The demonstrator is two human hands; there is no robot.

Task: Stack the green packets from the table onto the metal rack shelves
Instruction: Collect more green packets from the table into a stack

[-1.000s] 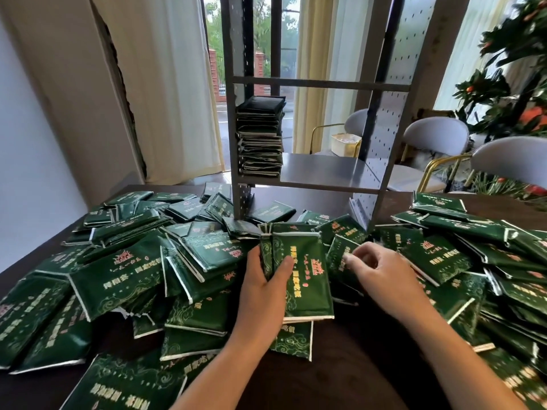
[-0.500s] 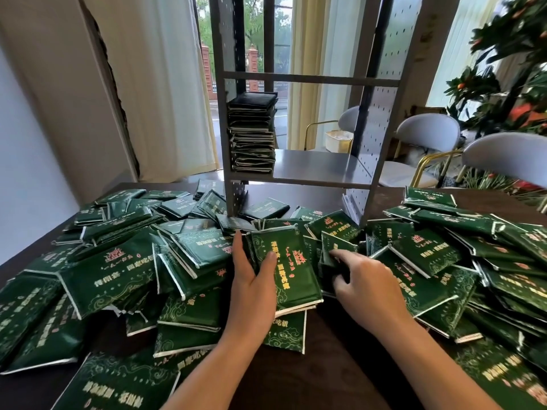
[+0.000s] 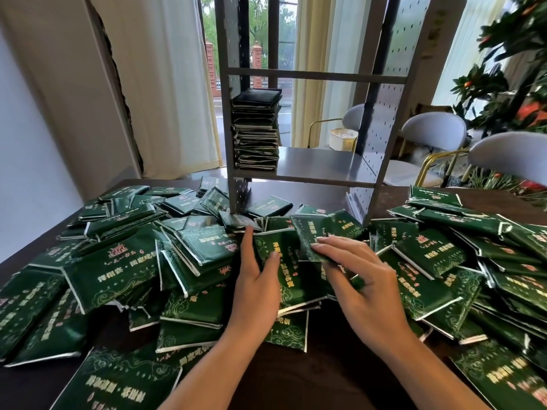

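Gathering packets (image 3: pixel 284 279): our left hand (image 3: pixel 257 279) grips a bundle, right hand (image 3: pixel 355 279) pinches another; next, lift them to the rack (image 3: pixel 319 173).

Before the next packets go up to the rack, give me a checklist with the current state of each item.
1. Left hand has a grip on the small bundle of packets, thumb over the top: ok.
2. Right hand holds one more packet, pinched at its near end: ok.
3. That packet squared on the bundle: not ok, it lies skewed across it.
4. Free room on the rack shelf right of the existing stack: ok.
5. Existing stack upright: ok, edges slightly uneven.
6. Count of packets in the bundle: cannot tell.
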